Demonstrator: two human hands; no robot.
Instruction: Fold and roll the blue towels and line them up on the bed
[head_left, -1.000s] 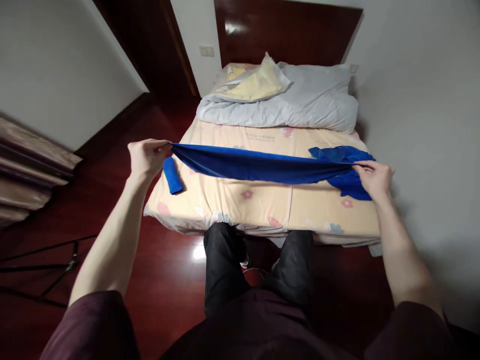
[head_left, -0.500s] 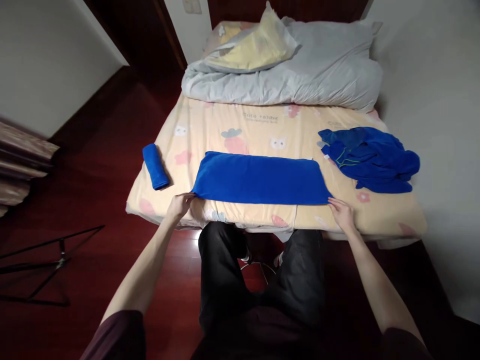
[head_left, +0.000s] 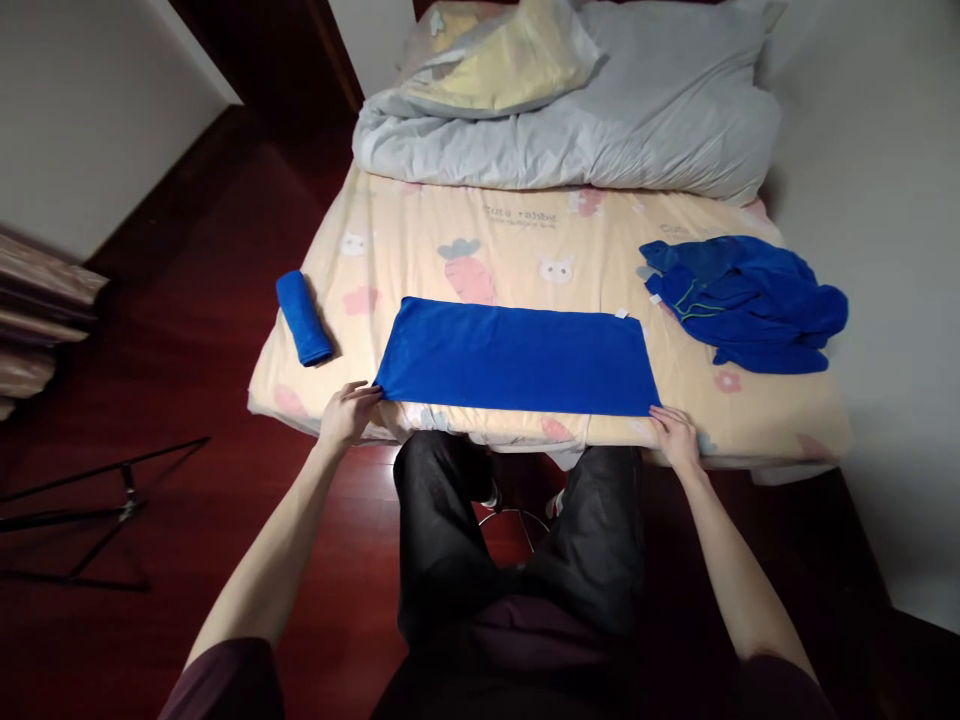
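A blue cloth (head_left: 517, 360) lies flat as a wide rectangle near the front edge of the bed (head_left: 420, 240), a small white tag at its far right corner. My left hand (head_left: 350, 410) pinches its near left corner. At the near right corner, my right hand (head_left: 676, 436) has its fingers closed on the cloth's edge. To the left lies a rolled blue cloth (head_left: 304, 318). A crumpled pile of blue cloth (head_left: 750, 300) rests on the right side of the bed.
A grey quilt (head_left: 585, 140) lies across the far end of the bed, with a yellow item in a translucent bag (head_left: 502, 70) on it. A black metal stand (head_left: 97, 515) is on the floor at left, below a curtain (head_left: 45, 310). My legs are against the bed's front.
The cloth's near edge has come down onto the sheet and the cloth lies flatter. Both hands have lowered with its corners. The view has tilted slightly downward.
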